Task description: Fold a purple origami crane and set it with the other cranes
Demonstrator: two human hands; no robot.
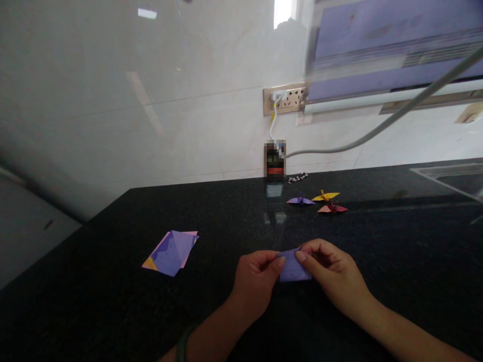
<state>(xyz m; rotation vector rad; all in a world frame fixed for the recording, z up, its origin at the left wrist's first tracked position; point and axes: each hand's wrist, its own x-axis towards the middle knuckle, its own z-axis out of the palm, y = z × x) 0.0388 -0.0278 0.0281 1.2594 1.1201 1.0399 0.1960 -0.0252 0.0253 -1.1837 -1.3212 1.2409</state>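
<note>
A small folded piece of purple paper (295, 269) is held between my two hands, just over the dark countertop. My left hand (256, 276) pinches its upper left corner between thumb and fingers. On the other side, my right hand (335, 269) grips the top right edge, thumb in front and fingers behind, hiding that corner. Beyond my hands sit three folded paper cranes: a purple crane (301, 200), a yellow crane (326, 196) and a red and pink crane (332, 208). To the left lies a loose stack of coloured paper sheets (169, 253), purple on top.
The black speckled countertop (226, 216) meets a pale tiled wall (188, 125). A blurred dark device (275, 161) leans there, its white cable plugged into a wall socket (285, 98). A beaded string (298, 177) lies beside it. At the right is a sink edge (445, 183).
</note>
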